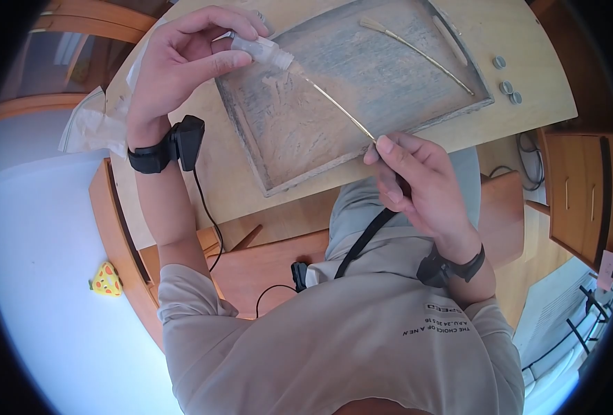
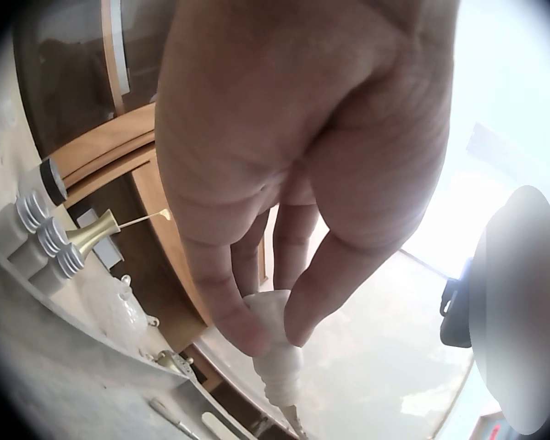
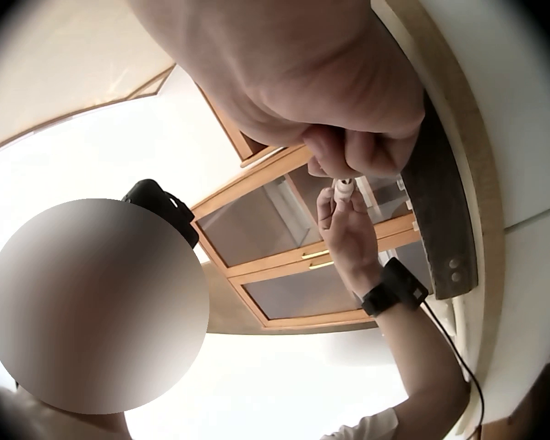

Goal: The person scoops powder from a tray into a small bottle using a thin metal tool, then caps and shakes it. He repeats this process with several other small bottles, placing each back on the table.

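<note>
My left hand [image 1: 182,61] pinches a small whitish bottle [image 1: 263,52] between thumb and fingers above the tray's left part. The bottle lies tilted, its threaded, uncapped mouth facing my right hand [image 1: 423,178]. That hand grips a thin gold-handled brush [image 1: 341,109] near its lower end, fingers curled round it. The brush's far tip meets the bottle mouth. In the left wrist view the bottle [image 2: 277,344] hangs mouth down from the fingertips. Under both hands is a shallow tray [image 1: 320,138] coated with brown and grey-blue dirt.
A second brush [image 1: 417,55] lies in the tray's far right part. Small silvery caps [image 1: 499,62] sit on the table [image 1: 542,90] to the right. A clear plastic bag [image 1: 93,126] lies at the left edge. Several small bottles [image 2: 38,236] stand beyond the tray.
</note>
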